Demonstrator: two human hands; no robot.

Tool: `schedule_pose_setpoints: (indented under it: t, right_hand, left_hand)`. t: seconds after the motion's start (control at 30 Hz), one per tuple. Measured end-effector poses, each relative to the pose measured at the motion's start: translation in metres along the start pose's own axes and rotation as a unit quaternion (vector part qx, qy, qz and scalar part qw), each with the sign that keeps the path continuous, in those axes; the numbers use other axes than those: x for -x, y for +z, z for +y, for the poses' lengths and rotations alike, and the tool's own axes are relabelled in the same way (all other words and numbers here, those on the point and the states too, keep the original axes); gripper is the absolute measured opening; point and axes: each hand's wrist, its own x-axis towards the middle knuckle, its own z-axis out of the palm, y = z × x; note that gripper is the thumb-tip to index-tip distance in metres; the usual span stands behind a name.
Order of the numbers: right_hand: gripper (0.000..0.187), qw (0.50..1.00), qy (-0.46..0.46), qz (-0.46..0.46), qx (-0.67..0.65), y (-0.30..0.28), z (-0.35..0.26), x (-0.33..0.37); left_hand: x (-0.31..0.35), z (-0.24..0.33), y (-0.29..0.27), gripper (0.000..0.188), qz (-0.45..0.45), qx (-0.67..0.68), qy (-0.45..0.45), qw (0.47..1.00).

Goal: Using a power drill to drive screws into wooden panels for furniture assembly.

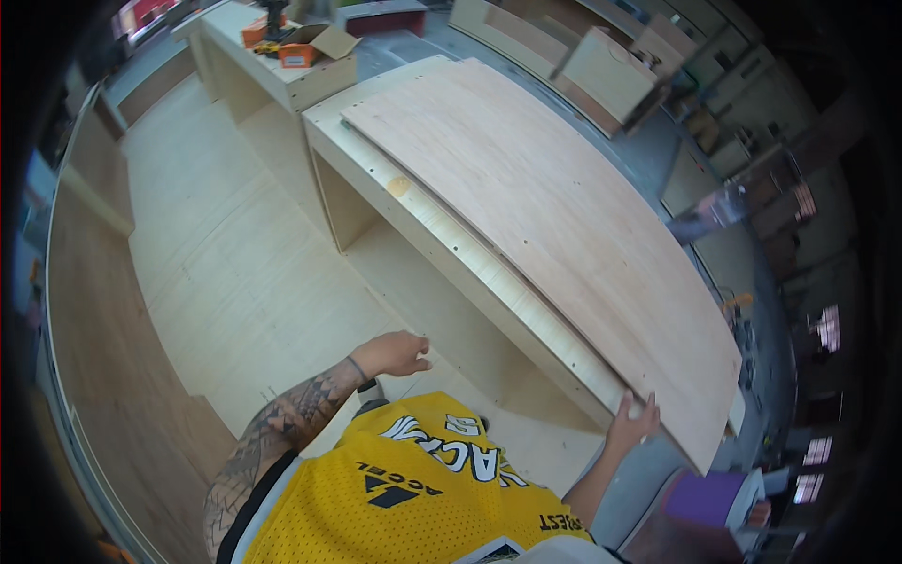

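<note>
A large pale plywood panel [545, 207] lies flat on top of a long plywood cabinet [470, 254], set back from the cabinet's near top edge. At the near right end, my right hand [632, 425] holds the panel's edge, with fingertips showing on its upper face; the rest of the grip is hidden. My left hand [395, 353] hangs in front of the cabinet's open side, fingers loosely bent and slightly apart, with nothing visible in it.
Another plywood unit [249, 66] at the far left carries an open orange cardboard box [299, 58] and a power drill [272, 17]. A tall plywood side [89, 282] stands left. Wooden boxes [601, 80] are at the back; a purple object [705, 503] sits lower right.
</note>
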Motion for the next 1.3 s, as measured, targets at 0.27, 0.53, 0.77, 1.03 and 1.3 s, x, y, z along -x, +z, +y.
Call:
schedule_pose_setpoints:
  t: [0.27, 0.53, 0.77, 1.03, 1.3]
  right_hand:
    - [0.102, 0.985, -0.124, -0.11, 0.042, 0.058, -0.142, -0.009]
    - [0.083, 0.99, -0.136, -0.034, 0.026, 0.098, -0.178, -0.003]
    - [0.062, 0.982, -0.179, -0.013, -0.062, 0.097, -0.167, -0.005]
    - [0.042, 0.988, -0.154, 0.01, -0.022, 0.104, -0.166, -0.004]
    - [0.031, 0.991, 0.037, 0.013, -0.126, 0.118, -0.183, -0.011]
  left_hand:
    - [0.058, -0.066, 0.0, 0.046, -0.078, 0.06, -0.097, 0.99]
    - [0.051, -0.067, -0.043, 0.047, -0.019, 0.048, -0.149, 0.988]
    - [0.041, -0.075, -0.092, 0.049, -0.007, 0.102, -0.217, 0.971]
    - [0.021, -0.11, -0.246, 0.028, 0.247, 0.027, -0.131, 0.96]
    - [0.001, -0.193, -0.532, 0.025, 0.574, -0.136, 0.005, 0.807]
